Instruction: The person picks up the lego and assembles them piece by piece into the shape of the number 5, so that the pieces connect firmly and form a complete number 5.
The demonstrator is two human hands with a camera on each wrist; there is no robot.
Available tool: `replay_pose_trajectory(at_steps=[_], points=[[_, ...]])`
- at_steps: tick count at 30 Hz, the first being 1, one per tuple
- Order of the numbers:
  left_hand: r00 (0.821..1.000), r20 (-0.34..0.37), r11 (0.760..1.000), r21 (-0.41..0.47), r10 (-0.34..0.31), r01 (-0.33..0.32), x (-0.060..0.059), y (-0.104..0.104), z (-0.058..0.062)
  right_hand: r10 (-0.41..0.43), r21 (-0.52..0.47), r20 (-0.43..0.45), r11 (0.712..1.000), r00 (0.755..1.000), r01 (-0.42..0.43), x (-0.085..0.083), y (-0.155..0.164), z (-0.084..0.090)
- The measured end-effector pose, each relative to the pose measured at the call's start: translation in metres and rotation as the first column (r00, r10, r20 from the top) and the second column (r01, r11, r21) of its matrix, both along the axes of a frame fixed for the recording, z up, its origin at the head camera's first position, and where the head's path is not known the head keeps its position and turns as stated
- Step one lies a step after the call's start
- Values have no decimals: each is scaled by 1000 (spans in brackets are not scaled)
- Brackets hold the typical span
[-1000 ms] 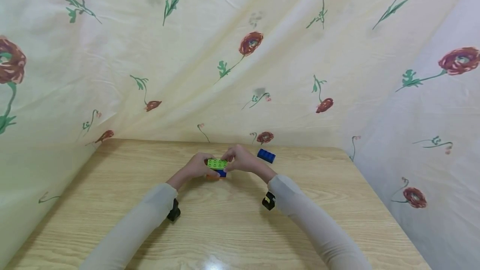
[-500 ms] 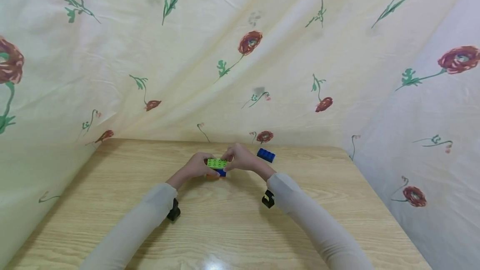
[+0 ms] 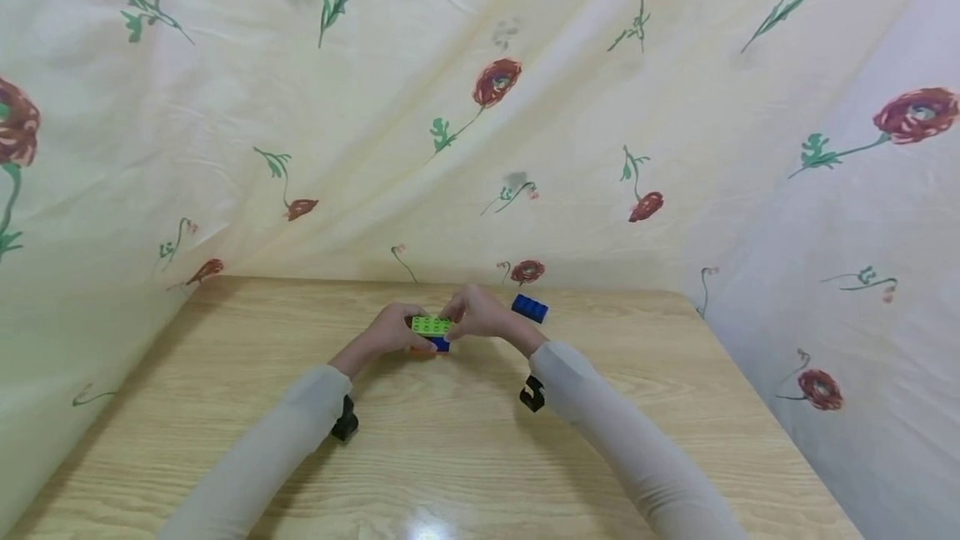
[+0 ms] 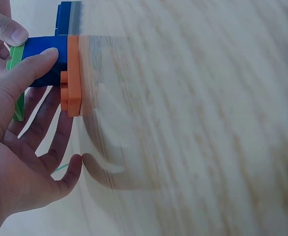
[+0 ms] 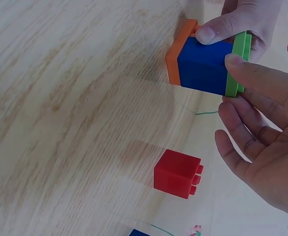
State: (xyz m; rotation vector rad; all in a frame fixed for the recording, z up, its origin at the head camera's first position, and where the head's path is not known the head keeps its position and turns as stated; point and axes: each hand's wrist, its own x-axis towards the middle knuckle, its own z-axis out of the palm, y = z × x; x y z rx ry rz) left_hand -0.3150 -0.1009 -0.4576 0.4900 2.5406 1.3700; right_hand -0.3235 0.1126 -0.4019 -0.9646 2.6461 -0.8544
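Note:
A small brick stack point(image 3: 430, 332) stands on the wooden table point(image 3: 450, 457): green plate point(image 5: 237, 61) on top, blue brick point(image 5: 205, 66) in the middle, orange plate point(image 4: 73, 73) at the bottom. My left hand point(image 3: 393, 330) pinches the stack from the left, with its thumb on the blue brick point(image 4: 43, 61). From the right, my right hand point(image 3: 476, 317) holds it, thumb at the green plate's edge. In the right wrist view its other fingers are spread loosely below. The far side of the stack is hidden.
A loose blue brick point(image 3: 530, 307) lies just right of my right hand, near the table's back edge. A red brick point(image 5: 177, 174) sits close by it. Flowered cloth point(image 3: 480, 107) hangs behind and along both sides of the table.
Both hands stay on the stack in nearly the same place. Only the view has drifted slightly.

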Motion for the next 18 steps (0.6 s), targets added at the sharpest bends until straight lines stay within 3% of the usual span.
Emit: replay_pose_trajectory(at_steps=[12, 18], points=[[1000, -1, 1000, 10, -22, 22, 0, -1, 0, -36, 49, 73, 998, 997, 32, 1, -5, 6], [1000, 3, 1000, 18, -13, 13, -2, -1, -1, -40, 65, 61, 997, 997, 36, 1, -8, 8]])
